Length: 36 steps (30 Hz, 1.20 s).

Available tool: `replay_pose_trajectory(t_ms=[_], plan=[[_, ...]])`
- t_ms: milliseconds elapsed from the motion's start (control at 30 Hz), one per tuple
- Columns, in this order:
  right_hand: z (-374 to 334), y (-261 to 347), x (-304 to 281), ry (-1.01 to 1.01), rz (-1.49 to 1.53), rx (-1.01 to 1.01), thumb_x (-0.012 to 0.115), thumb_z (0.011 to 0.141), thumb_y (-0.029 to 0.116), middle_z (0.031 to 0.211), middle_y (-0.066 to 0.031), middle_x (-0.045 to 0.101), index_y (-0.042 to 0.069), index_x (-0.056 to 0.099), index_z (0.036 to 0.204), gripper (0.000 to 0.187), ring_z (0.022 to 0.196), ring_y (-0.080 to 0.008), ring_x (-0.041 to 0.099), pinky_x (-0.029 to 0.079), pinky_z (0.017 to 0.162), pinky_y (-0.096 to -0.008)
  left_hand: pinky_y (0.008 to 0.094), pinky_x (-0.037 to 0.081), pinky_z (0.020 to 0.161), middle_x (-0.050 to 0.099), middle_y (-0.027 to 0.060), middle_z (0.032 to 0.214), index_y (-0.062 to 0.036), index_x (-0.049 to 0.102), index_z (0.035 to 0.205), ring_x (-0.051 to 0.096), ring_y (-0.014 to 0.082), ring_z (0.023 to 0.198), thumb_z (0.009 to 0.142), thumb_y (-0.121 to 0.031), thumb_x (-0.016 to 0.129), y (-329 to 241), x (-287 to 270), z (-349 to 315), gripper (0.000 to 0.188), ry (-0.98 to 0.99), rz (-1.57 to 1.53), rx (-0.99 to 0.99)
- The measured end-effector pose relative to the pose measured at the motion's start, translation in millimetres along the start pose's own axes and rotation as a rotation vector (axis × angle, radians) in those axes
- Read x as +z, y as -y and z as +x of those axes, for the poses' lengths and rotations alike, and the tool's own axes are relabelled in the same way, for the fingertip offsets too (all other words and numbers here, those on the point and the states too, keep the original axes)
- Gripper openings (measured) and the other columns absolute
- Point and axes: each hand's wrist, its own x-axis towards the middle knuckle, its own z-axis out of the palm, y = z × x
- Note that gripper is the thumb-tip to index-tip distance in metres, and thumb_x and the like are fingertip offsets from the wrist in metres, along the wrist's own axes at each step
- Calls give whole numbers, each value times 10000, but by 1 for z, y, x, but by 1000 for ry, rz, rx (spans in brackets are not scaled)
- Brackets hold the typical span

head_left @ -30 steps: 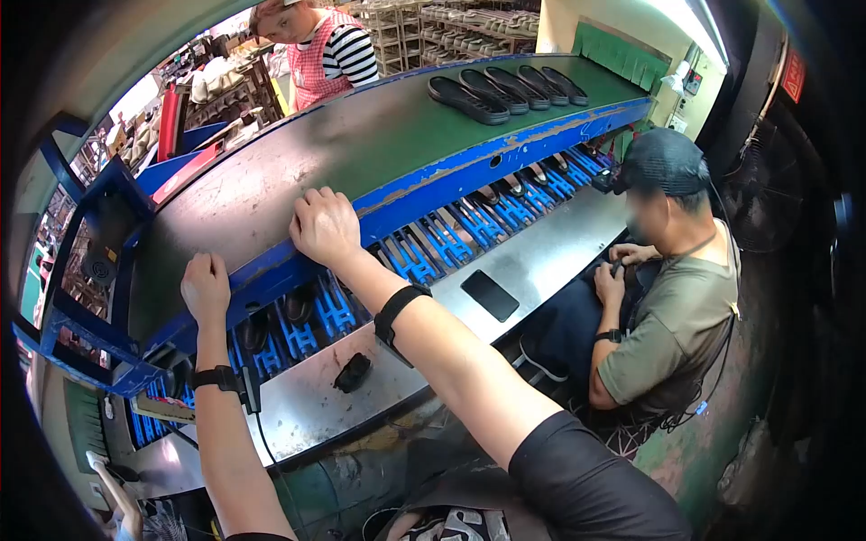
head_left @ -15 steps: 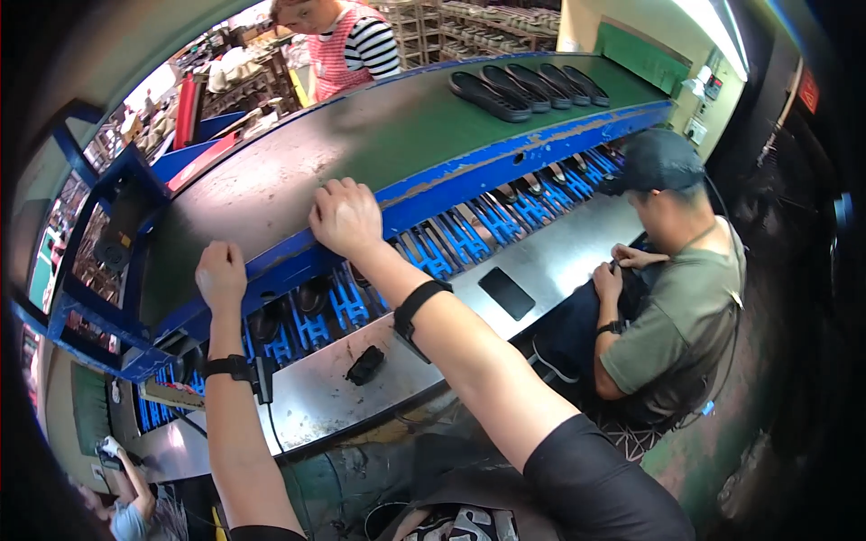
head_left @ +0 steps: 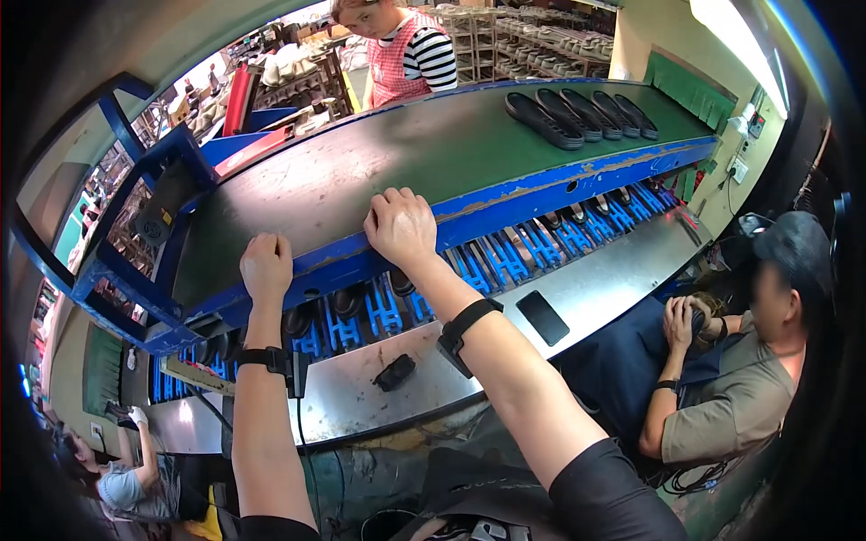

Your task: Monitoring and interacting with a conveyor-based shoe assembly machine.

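My left hand rests on the near edge of a long green conveyor belt, its fingers curled in and pressed together. A little farther right, my right hand lies on the same edge, also closed, knuckles up. No object shows in either hand. Both hands lean at the blue metal side rail of the conveyor. Black straps with small devices are on both wrists. Several black shoe soles lie side by side on the belt at the far right, away from my hands.
Under the rail runs a row of blue prongs with dark shoes among them. A phone and a small black object lie on the steel ledge. Co-workers sit right and lower left; another person stands across the belt.
My view has turned, so the scene sits farther right and lower. Both hands stay on the conveyor edge. The co-worker at right has shifted posture, hands now together near the knees.
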Motion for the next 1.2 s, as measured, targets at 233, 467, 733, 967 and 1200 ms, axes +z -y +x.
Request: replay_pose_trajectory(t_ms=[233,467,733,967,1200], plan=[[-1,-3,-1,-8,-6,0,637,745,172,731,-107,585,68,605,682,126,752,-301,583,461,664,-428,452,473,633,556,150,688,2,528,623,583,342,684,874,-114,597,-8,0,2,285,1,13,-22],[0,-3,1,-30,-2,-16,640,737,166,722,-111,584,68,598,672,125,739,-304,582,461,656,-426,481,434,612,520,184,656,0,497,638,562,381,663,909,-167,591,-3,2,1,331,-9,-8,-3],[-2,-1,-2,-30,21,-12,641,730,167,716,-109,583,67,596,668,126,736,-302,583,463,651,-426,473,425,598,508,183,651,2,488,635,549,379,643,907,-160,593,-4,0,0,334,-12,-19,4],[-1,0,0,-51,39,-14,640,731,169,711,-107,578,68,597,658,132,730,-296,581,463,644,-423,461,424,593,499,174,654,5,486,632,534,365,626,913,-159,587,-1,-2,1,340,10,1,20],[1,-5,2,-33,18,3,652,726,178,703,-109,588,60,619,659,139,740,-295,591,465,654,-423,456,448,608,533,148,658,2,498,615,565,344,661,887,-114,588,-6,2,3,310,15,-5,2]])
